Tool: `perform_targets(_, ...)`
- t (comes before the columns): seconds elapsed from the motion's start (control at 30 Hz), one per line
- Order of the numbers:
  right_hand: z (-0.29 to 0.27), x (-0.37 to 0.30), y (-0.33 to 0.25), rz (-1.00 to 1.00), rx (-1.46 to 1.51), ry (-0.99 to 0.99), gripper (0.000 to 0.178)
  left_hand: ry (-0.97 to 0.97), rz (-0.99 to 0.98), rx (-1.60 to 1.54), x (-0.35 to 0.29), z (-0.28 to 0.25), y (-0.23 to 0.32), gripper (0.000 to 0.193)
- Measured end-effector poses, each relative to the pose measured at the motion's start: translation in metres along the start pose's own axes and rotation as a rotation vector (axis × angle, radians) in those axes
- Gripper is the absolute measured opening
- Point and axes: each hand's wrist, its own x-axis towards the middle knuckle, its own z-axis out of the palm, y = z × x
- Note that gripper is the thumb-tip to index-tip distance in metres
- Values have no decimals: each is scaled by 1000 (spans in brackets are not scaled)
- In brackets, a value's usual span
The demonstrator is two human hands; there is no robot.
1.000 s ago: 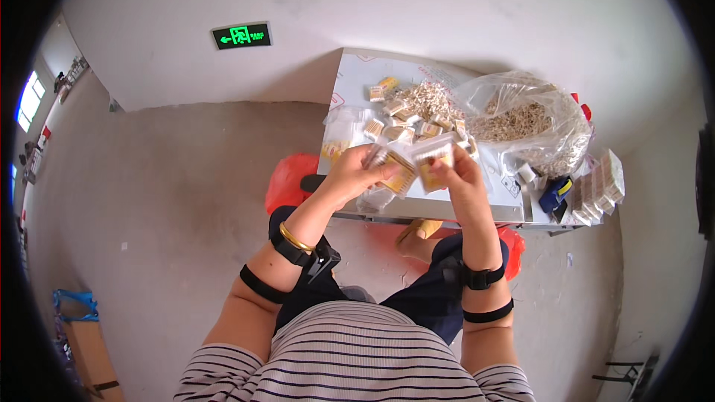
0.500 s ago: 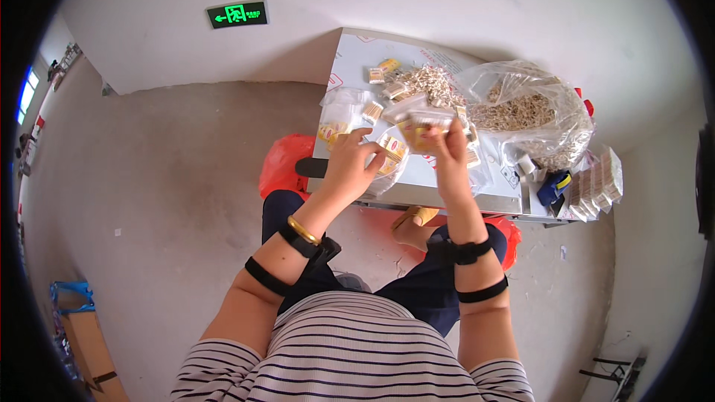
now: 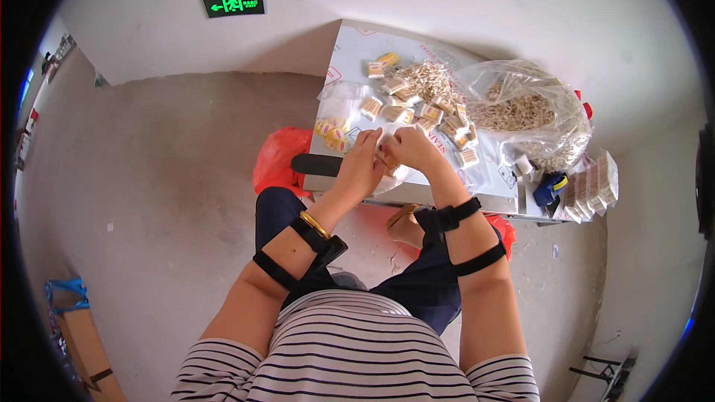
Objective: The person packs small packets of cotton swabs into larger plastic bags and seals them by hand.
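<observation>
My left hand (image 3: 363, 166) and right hand (image 3: 412, 147) pinch a small packet (image 3: 386, 158), mostly hidden between my fingers.

A small clear packet (image 3: 387, 158) of tan pieces sat pinched between the left hand (image 3: 360, 167) and the right hand (image 3: 412, 148), both closed on it, just above the near edge of the table. Mostly hidden by fingers (only a sliver of pale plastic and brown contents showed). Its tilt and whether it was sealed could not be told.
</observation>
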Motion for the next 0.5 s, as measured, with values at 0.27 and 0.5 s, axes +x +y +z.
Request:
perform_targets(0.27, 9, 5, 7, 110, 160, 32, 43, -7, -91, -85, -1, -8, -4, 65)
perform_targets(0.5, 19, 4, -4, 132, -117, 121, 38, -13, -41, -144, 0, 4, -11, 66)
